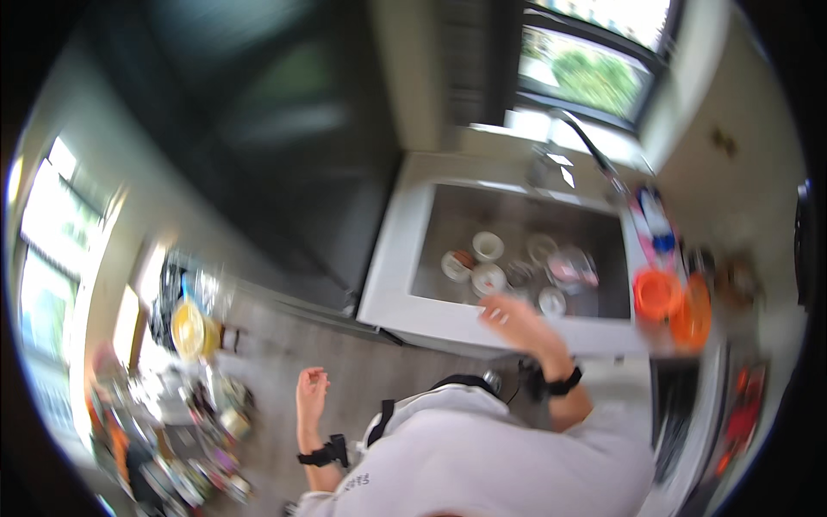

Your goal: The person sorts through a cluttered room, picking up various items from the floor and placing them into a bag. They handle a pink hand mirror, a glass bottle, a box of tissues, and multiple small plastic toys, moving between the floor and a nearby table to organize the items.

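Observation:
My right hand (522,325), blurred by motion, hovers over the front edge of a white countertop (446,318) with a sink (446,213) set in it. No held object shows in it. Several white bowls and cups lie in the sink, among them a white bowl (488,246) and another white bowl (488,280) with a reddish bit inside. To their right sits a clear plastic package (574,267) with something pink in it. My left hand (312,395) hangs over the floor, its fingers loosely bent and nothing visible in them. Each wrist wears a black band.
A black faucet (591,145) arches behind the sink under a window. Right of the sink stand bottles (658,223), an orange basin (658,294) and an orange lid-like piece (691,316). A tall dark refrigerator (310,213) stands left; a yellow bucket (194,331) and clutter lie farther left.

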Available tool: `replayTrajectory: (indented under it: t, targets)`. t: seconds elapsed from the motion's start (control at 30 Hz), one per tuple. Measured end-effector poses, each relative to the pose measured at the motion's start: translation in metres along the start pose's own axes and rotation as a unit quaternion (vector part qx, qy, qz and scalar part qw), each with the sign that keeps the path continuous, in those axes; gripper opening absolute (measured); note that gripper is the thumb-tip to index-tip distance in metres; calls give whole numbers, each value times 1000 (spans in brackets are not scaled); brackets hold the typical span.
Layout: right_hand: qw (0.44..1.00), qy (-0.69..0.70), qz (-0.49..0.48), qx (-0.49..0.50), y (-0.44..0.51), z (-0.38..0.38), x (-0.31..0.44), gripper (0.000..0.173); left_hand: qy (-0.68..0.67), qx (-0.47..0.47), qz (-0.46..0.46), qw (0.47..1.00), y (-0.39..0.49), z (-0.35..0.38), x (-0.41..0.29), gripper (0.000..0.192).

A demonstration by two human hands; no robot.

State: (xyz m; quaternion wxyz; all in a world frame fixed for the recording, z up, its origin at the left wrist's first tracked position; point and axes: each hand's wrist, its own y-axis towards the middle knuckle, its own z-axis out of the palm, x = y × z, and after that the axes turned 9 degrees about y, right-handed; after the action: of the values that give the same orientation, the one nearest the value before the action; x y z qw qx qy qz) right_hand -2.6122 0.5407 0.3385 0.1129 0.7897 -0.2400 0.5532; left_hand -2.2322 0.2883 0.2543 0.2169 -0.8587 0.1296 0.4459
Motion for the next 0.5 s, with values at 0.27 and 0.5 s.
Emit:
replayTrajectory:
  t: [0.27,0.5]
  targets:
    - [869,-170,-95,455,56,303,138,40,-45,-139,-43,988,-72,-126,97,22]
    - [753,-261,-129,590,115,483,177,41,-149,-247,-222,932,-102,-206,181,28]
